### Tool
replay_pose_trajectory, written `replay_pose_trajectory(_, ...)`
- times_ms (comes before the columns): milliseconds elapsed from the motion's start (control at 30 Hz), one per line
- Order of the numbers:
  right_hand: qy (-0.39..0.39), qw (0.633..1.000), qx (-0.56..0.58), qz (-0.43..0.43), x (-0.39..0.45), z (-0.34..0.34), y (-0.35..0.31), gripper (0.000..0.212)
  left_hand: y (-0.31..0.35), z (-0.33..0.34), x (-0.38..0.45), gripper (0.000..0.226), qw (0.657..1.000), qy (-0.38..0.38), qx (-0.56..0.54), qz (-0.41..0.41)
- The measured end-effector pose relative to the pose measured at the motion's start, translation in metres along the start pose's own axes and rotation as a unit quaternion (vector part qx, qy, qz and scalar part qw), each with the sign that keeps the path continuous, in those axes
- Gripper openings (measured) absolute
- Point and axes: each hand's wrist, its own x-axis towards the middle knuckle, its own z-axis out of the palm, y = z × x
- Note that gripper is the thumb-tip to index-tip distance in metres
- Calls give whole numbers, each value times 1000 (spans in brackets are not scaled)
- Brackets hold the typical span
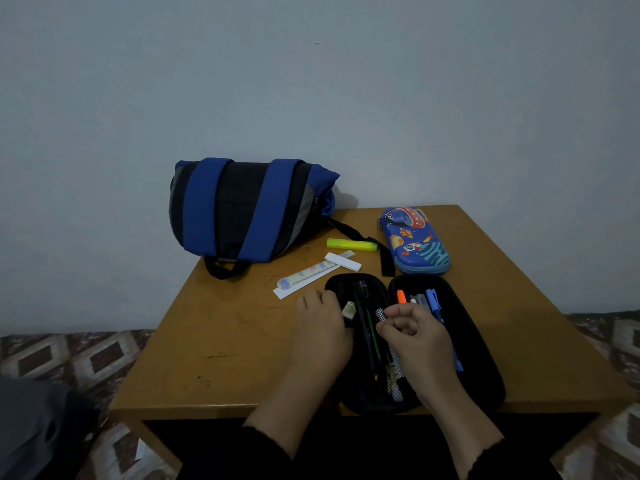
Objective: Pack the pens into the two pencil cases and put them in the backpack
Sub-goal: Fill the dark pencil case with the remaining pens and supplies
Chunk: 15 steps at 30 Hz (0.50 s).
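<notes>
my right hand pinches a checkered black-and-white pen over the open black zip pencil case on the brown wooden counter, its long axis running toward me along the case's left half. my left hand rests on that half's outer rim, fingers curled over the edge. the yellow highlighter lies well beyond, nearer my left hand, with the blue space-print case shut and the blue-and-black backpack behind

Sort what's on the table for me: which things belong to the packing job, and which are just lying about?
Job:
- open black pencil case, pens inside
- checkered pen, pinched by right hand
- left hand, on the case's left half
- closed space-print pencil case
- yellow highlighter
- blue backpack

Lying about:
- ruler on a paper strip
- white eraser-like block
</notes>
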Motion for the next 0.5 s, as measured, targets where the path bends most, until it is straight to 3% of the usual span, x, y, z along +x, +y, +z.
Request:
replay_pose_trajectory(233,-16,999,-30,-7,-1,-1,-1,14,8,-1,4,25,996,-57,18,-61)
replay_pose_trajectory(300,-20,998,-55,-14,0,-1,0,13,7,-3,6,27,996,-48,-26,-76)
replay_pose_trajectory(400,-38,994,-99,-27,1,0,-1,13,-4,-3,2,5,985,-10,-139,-100)
replay_pose_trajectory(500,-72,978,-189,-55,5,2,-5,11,-15,2,-7,14,957,22,-261,-120)
